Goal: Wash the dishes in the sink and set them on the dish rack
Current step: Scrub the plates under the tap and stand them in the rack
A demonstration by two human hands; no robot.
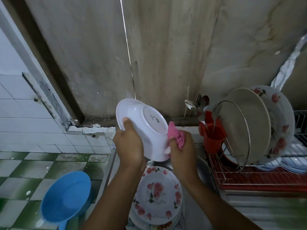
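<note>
White bowl (142, 128) is held tilted above the sink (201, 168), underside facing up. Far left, a blue dipper (66, 200) lies on the checkered floor. The left hand (128, 143) grips the bowl's left rim, fingers curled round it. The right hand (181, 148) pinches a pink cloth (176, 135) against the bowl's right edge. Floral plates (159, 191) are stacked below. At right, upright plates (249, 123) stand in the dish rack (217, 173).

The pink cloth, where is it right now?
In the head view, the right hand grips the pink cloth against the white bowl, just left of the red cutlery holder.
</note>
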